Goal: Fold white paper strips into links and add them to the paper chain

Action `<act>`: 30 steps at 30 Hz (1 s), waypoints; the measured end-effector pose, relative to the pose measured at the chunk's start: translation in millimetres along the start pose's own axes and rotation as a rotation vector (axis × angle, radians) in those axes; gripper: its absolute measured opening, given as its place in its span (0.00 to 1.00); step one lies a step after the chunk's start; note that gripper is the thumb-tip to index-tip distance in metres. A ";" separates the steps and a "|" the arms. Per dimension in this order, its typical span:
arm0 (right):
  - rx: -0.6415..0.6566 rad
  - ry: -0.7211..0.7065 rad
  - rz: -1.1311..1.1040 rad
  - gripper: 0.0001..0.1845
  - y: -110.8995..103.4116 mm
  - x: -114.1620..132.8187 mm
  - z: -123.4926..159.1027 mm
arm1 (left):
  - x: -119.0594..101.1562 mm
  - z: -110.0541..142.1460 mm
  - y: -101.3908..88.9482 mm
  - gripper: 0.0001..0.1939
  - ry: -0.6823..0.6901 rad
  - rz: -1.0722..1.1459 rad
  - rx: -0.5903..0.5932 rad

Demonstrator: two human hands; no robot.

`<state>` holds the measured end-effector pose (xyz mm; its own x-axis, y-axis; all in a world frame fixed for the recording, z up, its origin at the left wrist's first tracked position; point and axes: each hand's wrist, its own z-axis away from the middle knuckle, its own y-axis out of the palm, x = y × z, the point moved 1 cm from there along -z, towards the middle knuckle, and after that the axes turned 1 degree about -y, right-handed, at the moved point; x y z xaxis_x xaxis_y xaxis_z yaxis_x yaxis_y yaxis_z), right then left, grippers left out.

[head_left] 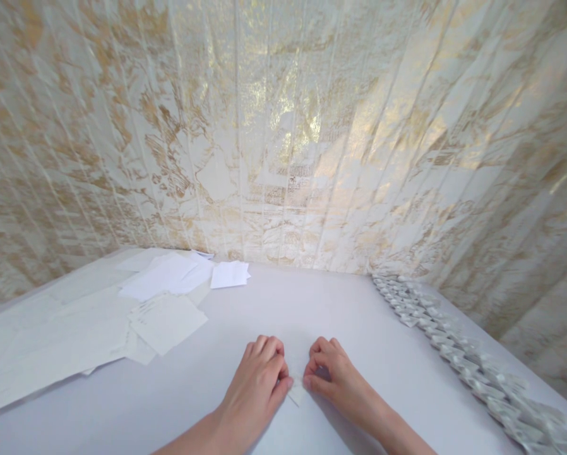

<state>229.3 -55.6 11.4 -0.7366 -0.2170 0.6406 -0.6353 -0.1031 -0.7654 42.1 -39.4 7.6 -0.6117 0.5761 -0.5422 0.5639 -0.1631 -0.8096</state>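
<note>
Between my two hands lies a small pale piece of paper point(295, 396), which looks folded; most of it is covered by my fingers. My left hand point(262, 379) rests on the white table with its fingers curled, thumb and forefinger closed at the paper's left edge. On the other side my right hand point(333, 373) is also curled, its thumb and fingertips pinched at the paper's right edge. Both hands sit low in the middle of the head view, a short gap apart.
Loose white paper sheets point(75, 335) overlap across the left of the table point(307, 297). A small pile of paper rectangles point(229, 275) lies at the back. Along the right edge run rows of folded paper pieces point(468, 366). A gold-patterned curtain-like surface point(283, 158) rises behind.
</note>
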 end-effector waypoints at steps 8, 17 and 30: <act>-0.021 0.006 0.033 0.09 5.2 3.4 1.0 | -3.3 -0.3 1.5 0.07 -0.061 -0.036 -0.006; 0.015 0.038 -0.054 0.14 -1.2 -2.1 -1.4 | 0.3 -0.9 0.0 0.16 -0.039 0.030 0.024; 0.001 0.011 -0.098 0.13 5.7 12.3 7.2 | 2.4 1.4 -4.4 0.15 0.103 0.041 0.024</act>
<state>218.4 -65.8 14.4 -0.6737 -0.1953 0.7127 -0.7038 -0.1243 -0.6994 37.3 -38.4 9.6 -0.5279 0.6473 -0.5498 0.5728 -0.2065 -0.7932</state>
